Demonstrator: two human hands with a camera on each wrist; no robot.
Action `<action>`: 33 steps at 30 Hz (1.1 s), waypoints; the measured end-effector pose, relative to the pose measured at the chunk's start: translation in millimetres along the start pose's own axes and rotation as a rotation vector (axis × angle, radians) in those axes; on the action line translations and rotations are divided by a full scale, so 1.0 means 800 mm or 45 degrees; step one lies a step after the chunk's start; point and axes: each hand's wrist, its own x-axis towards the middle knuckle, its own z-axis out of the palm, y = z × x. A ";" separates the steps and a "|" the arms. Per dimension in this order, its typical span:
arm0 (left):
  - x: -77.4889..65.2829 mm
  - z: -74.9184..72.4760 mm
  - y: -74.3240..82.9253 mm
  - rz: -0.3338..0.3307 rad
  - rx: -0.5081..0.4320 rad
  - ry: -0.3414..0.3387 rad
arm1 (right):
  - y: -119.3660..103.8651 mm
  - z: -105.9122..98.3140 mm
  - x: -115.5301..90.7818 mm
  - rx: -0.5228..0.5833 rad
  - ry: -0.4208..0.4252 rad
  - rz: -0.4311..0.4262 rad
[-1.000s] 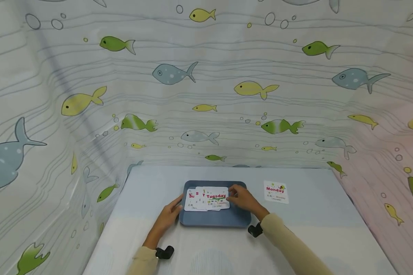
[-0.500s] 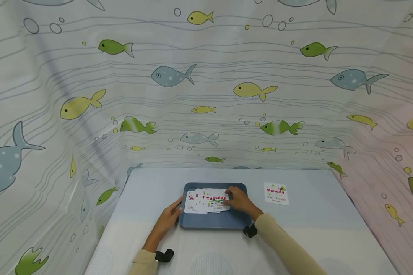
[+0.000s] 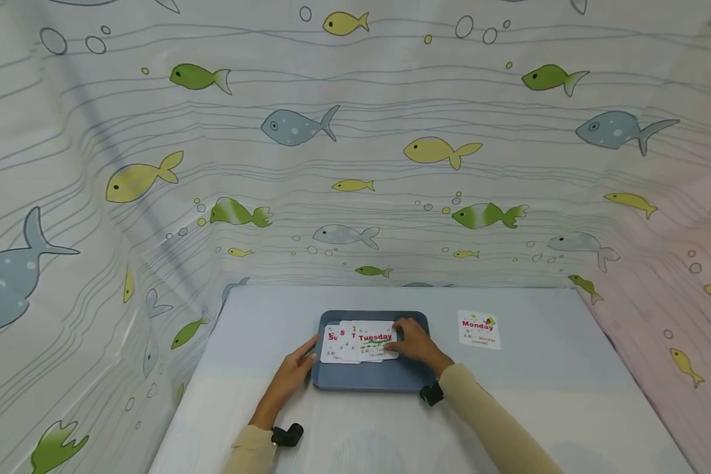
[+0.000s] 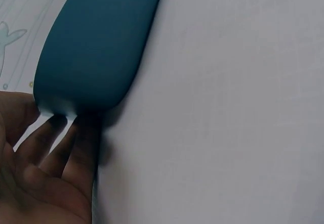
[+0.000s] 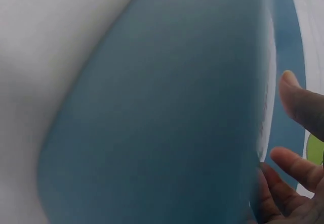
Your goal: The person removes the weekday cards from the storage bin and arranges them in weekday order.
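Note:
In the head view, a blue-grey tray (image 3: 373,378) holds several overlapping white day-of-the-week cards. On top, at the right of the row, lies the Tuesday card (image 3: 370,338); those to its left show only "Su", "S" and "T". My left hand (image 3: 289,376) rests along the tray's left end. Its fairly straight fingers (image 4: 76,155) meet that end in the left wrist view. Over the right part of the tray is my right hand (image 3: 419,345), fingertips right at the Tuesday card's right edge. In the right wrist view, its thumb (image 5: 298,97) stands apart from its fingers.
A Monday card (image 3: 478,329) lies on the pale tabletop (image 3: 527,421), to the right of the tray. A fish-print curtain (image 3: 391,99) surrounds the table at the back and sides. Black wrist cameras sit below both hands.
My right hand has shifted slightly left, its fingertips now overlapping the Tuesday card's right edge. The left hand stays at the tray's end, and the cards keep their places.

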 end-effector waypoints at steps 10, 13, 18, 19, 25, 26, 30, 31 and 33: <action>0.000 0.002 -0.003 -0.004 -0.012 -0.009 | 0.005 0.011 0.005 -0.131 -0.032 0.019; 0.003 0.001 -0.003 0.005 -0.004 0.000 | 0.003 0.012 0.006 -0.175 -0.036 0.003; 0.004 0.002 -0.003 0.003 0.001 -0.006 | 0.002 0.014 0.003 -0.202 -0.037 0.004; 0.005 0.002 -0.004 0.002 0.001 -0.008 | 0.002 0.014 0.003 -0.198 -0.041 0.012; 0.004 0.003 -0.005 0.004 -0.014 -0.015 | 0.002 0.015 0.004 -0.213 -0.082 0.022; 0.005 0.003 -0.004 0.004 -0.014 -0.016 | 0.002 0.015 0.006 -0.220 -0.093 0.023; 0.006 0.002 -0.003 0.002 -0.007 -0.012 | 0.002 0.013 0.010 -0.221 -0.131 0.055; 0.006 0.002 -0.002 0.004 -0.016 -0.013 | 0.002 0.013 0.011 -0.220 -0.136 0.067; 0.006 0.002 -0.002 0.005 -0.033 -0.011 | 0.001 0.013 0.012 -0.224 -0.146 0.084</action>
